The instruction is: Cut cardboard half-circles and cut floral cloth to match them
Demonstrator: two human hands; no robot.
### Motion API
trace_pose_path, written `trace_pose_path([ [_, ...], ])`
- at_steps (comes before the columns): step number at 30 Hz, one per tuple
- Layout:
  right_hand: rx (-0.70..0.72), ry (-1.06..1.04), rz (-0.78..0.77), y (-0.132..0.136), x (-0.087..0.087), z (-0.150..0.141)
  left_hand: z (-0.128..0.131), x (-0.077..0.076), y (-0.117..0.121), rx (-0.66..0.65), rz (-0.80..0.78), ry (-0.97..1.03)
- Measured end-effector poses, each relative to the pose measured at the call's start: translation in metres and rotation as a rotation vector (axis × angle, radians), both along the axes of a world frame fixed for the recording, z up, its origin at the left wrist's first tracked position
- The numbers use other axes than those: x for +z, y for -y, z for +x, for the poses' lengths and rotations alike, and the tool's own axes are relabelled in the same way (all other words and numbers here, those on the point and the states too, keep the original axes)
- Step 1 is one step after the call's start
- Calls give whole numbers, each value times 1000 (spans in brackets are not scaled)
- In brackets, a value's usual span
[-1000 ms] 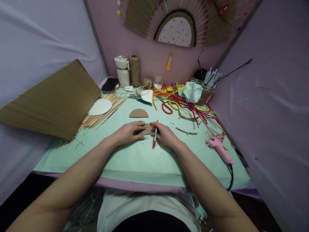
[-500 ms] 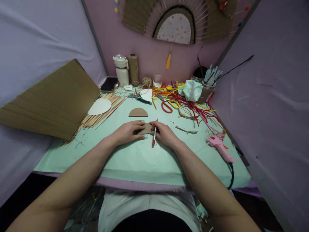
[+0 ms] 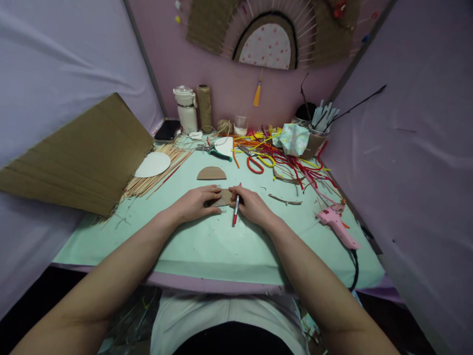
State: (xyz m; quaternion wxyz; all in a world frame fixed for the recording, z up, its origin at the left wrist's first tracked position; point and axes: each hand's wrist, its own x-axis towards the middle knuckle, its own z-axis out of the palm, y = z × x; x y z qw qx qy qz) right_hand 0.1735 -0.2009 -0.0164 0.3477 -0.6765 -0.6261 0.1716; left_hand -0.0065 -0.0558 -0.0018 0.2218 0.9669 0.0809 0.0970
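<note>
A small brown cardboard piece (image 3: 223, 198) lies on the mint-green table (image 3: 207, 246), between both hands. My left hand (image 3: 197, 202) rests on its left side, fingers curled down and pinching its edge. My right hand (image 3: 251, 204) grips its right edge and also holds a red marker pen (image 3: 235, 212), whose cap end points toward me. A second half-round cardboard piece (image 3: 211, 173) lies just beyond the hands, apart from them.
A big corrugated cardboard sheet (image 3: 74, 155) leans at the left over a bundle of wooden sticks (image 3: 155, 175) and a white disc (image 3: 152, 164). Pliers (image 3: 218, 153), scissors (image 3: 254, 160) and coloured strips (image 3: 295, 165) clutter the back. A pink glue gun (image 3: 338, 228) lies at the right.
</note>
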Motion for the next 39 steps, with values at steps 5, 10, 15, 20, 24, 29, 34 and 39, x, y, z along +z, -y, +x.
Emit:
trace_pose_path([
  [5,2,2,-4,0,-1,0,0,-1,0,-11,34,-1],
  [10,4,-3,1,0,-1,0,1,-2,-1,-26,92,4],
  [15,2,2,6,0,0,0,0,-1,-1,-29,90,1],
  [20,3,4,19,0,-1,0,0,-2,-1,-23,88,0],
  [24,6,1,16,0,-1,-1,0,-2,-1,-29,96,-12],
  [29,2,-3,16,0,0,-1,0,-1,0,-28,84,-20],
  [34,9,-4,8,0,1,0,1,-1,-1,-26,67,-11],
  [39,15,-5,11,0,2,0,0,-1,-2,-25,61,-7],
])
